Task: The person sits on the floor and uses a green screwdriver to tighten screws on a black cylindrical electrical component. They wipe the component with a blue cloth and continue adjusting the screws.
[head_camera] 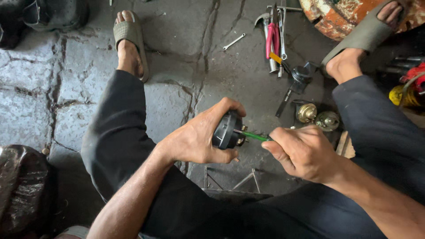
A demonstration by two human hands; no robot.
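From up here I see my left hand (199,137) wrapped around a round black part (226,130), fingers curled over its top and thumb under it, clamped so that its open face turns toward 3 o'clock; I judge that hold is meant to steady it and present that face to the tool. My right hand (301,152) is closed tight on a green-shafted screwdriver (254,136), the handle buried in the fist, the shaft running toward 9 o'clock with its tip touching the small brass fittings on the part's face. Both hands hang between my knees, above a cracked stone floor (177,88), so anything dropped would land close by. At 1 o'clock from the part lies a cluster of tools (275,40), pink-handled pliers among them, within reach of the right hand, and a small spanner (233,41) lies apart at 12 o'clock. Two brass-coloured round pieces (316,117) sit just beside my right knee, near the right hand at its 12 o'clock. My sandalled feet (129,42) frame the space at 11 and 2 o'clock. The open room is the bare floor at 12 o'clock ahead of the hands; at 3 o'clock my right leg and the brass pieces crowd in.
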